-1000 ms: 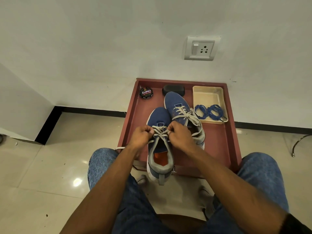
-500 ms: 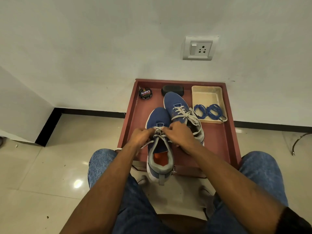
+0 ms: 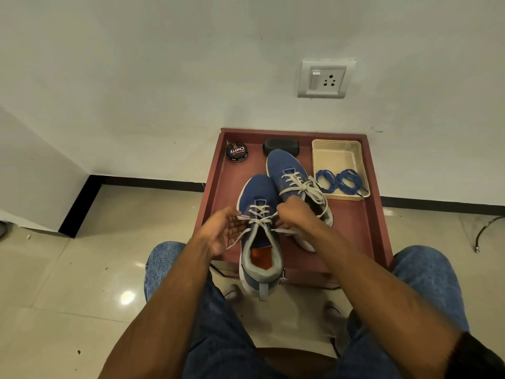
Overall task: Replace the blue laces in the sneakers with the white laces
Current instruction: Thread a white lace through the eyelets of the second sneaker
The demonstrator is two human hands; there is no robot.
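Two blue sneakers stand on a red-brown tray table (image 3: 363, 228). The near sneaker (image 3: 258, 242) carries a white lace (image 3: 259, 214) crossed through its eyelets, its heel hanging over the table's front edge. My left hand (image 3: 221, 231) sits at the shoe's left side, palm turned up, pinching the left lace end. My right hand (image 3: 296, 213) is curled over the right side of the lacing and grips the other lace end. The far sneaker (image 3: 292, 176) is laced in white with a tied bow. Two coiled blue laces (image 3: 338, 180) lie in a cream tray (image 3: 336, 151).
A round shoe-polish tin (image 3: 237, 152) and a black oval brush (image 3: 281, 146) sit at the table's back edge against the white wall. A wall socket (image 3: 325, 79) is above. My denim-clad knees (image 3: 164, 263) flank the table over a tiled floor.
My hands have drawn apart from the middle of the near shoe's lacing. The left hand has turned palm up and moved left, pulling its lace end outward.
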